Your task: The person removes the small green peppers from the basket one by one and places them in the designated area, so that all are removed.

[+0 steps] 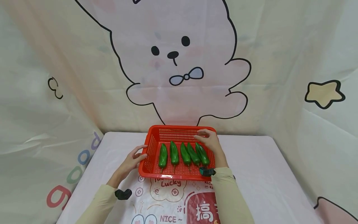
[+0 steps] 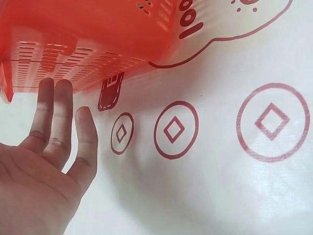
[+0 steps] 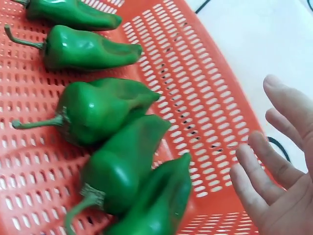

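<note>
A red plastic basket with slotted walls holds several green peppers lying side by side, stems toward the front. At the basket's left side is my left hand, its thumb and fingertips right at the rim. The left wrist view shows three nearly straight fingers against the slotted wall. My right hand hovers over the back right corner, above the rightmost pepper. Its fingers are loosely spread with nothing between them, apart from the peppers in the right wrist view.
Under the basket lies a white table cover with red printed drawings and lettering at the front. A cloth backdrop with a cartoon bear rises behind the table, and printed cloth walls stand at both sides.
</note>
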Demonstrator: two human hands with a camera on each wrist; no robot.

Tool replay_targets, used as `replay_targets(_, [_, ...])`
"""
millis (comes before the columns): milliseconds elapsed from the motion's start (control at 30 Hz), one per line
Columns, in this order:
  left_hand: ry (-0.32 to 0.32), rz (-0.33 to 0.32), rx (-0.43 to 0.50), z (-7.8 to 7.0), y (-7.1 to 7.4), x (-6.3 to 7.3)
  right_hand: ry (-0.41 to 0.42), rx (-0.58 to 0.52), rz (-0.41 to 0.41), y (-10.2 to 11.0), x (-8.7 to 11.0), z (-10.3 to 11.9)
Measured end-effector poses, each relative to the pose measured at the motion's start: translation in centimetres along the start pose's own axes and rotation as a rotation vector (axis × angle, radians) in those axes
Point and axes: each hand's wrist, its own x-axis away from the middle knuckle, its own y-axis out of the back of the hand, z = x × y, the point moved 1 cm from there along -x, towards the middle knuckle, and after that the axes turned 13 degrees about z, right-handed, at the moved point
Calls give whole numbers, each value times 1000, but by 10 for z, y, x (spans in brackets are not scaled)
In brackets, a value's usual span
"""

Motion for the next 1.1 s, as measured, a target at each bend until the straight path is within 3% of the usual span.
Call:
replay_targets(333, [8,3,10,2,0,-1,-81,-3,-48,-15,-5,-21])
replay_targets(567, [-11,10,5,1,-1,1,-108,13,-8,-19,-7,-25])
replay_targets(800, [14,-4,8,1,-2,1,-135,10,26,-22,-9,-30])
replay_targets(1100, [7,-2,25,4,-1,0,-166,3,32,-24,-13,-40])
